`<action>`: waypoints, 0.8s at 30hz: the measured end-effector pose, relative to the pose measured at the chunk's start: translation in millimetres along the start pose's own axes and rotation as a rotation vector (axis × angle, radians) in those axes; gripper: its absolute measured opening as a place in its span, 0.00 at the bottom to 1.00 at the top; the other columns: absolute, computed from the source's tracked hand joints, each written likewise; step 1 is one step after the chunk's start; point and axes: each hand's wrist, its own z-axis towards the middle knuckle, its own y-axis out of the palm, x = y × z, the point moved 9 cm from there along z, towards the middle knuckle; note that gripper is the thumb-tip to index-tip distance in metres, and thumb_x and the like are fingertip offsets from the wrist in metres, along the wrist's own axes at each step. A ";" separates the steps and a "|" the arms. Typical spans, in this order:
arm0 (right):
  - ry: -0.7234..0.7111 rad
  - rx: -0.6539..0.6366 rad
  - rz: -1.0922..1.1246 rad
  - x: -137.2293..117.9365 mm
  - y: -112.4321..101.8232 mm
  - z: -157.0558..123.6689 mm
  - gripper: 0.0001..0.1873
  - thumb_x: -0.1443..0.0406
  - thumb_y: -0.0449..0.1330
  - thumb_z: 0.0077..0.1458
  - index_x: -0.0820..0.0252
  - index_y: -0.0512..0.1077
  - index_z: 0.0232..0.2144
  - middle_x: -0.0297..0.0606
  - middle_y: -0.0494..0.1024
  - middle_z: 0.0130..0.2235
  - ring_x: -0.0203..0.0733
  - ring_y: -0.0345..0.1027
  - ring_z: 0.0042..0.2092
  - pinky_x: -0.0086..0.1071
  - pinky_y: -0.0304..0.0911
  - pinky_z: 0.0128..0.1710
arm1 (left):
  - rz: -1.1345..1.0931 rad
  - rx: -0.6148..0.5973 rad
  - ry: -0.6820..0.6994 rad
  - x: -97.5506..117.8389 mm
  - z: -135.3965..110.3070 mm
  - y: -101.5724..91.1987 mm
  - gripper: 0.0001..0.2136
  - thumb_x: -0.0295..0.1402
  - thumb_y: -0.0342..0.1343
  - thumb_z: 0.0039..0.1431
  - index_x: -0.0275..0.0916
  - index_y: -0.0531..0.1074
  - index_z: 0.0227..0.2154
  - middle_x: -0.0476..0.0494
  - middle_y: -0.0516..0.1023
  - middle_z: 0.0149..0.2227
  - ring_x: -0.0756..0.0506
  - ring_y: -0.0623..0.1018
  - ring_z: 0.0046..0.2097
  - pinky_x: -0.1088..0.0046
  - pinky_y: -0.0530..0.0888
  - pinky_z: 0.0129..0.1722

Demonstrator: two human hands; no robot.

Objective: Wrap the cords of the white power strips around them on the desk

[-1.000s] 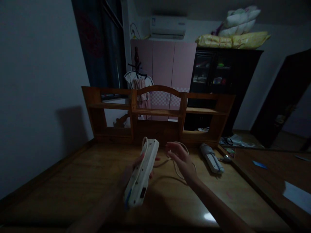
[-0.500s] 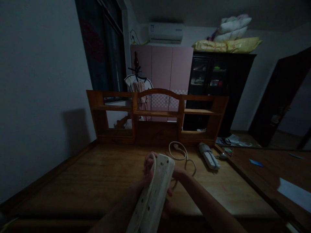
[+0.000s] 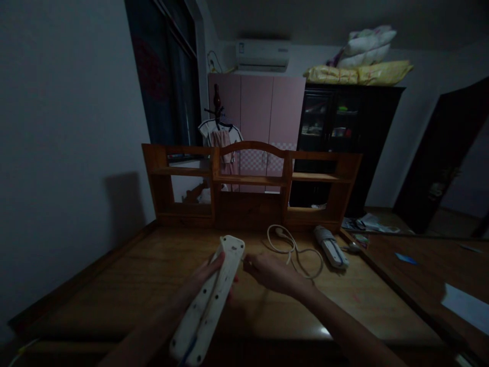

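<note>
A long white power strip (image 3: 216, 300) is tilted in front of me, its screw-dotted underside facing up. My left hand (image 3: 214, 266) grips it along its left side, with fingertips showing past the right edge. My right hand (image 3: 263, 270) is closed just right of the strip's far end, seemingly around the strip's pale power cord (image 3: 293, 243). What lies inside that fist is mostly hidden. Beyond it, the cord runs in loose loops over the wooden desk (image 3: 153, 285), with its plug near the back.
A second power strip (image 3: 331, 248), wrapped in its grey cord, lies on the desk's right part. A wooden shelf unit (image 3: 250, 179) stands along the back edge. White paper (image 3: 466, 306) and a blue card (image 3: 405, 258) rest on the surface at right.
The power strip has moved left and tilted further. My right hand has come out from beside it to its right, and the cord's loops have shifted right.
</note>
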 end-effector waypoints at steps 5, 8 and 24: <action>0.013 0.047 -0.422 3.3 -9.6 -4.7 0.14 0.59 0.51 0.63 0.60 0.72 0.34 0.43 0.78 0.32 0.45 0.72 0.34 0.30 0.53 0.30 | 0.189 0.181 0.068 6.6 15.7 -47.9 0.32 0.55 0.55 0.51 0.40 0.60 0.53 0.38 0.78 0.36 0.42 0.79 0.27 0.65 0.76 0.27; -0.031 0.082 -0.421 6.9 -16.0 -3.6 0.14 0.58 0.52 0.63 0.59 0.72 0.33 0.39 0.78 0.34 0.41 0.72 0.35 0.29 0.51 0.29 | 0.456 0.285 0.196 20.2 27.4 -72.0 0.31 0.55 0.55 0.50 0.40 0.63 0.52 0.36 0.77 0.43 0.39 0.79 0.39 0.64 0.76 0.35; -0.185 0.396 -0.248 -20.2 -73.7 -2.7 0.25 0.56 0.48 0.64 0.62 0.70 0.21 0.35 0.70 0.21 0.31 0.59 0.23 0.32 0.39 0.26 | 1.368 0.148 0.604 29.1 56.4 24.7 0.18 0.44 0.46 0.62 0.42 0.63 0.50 0.38 0.74 0.46 0.41 0.75 0.44 0.68 0.68 0.40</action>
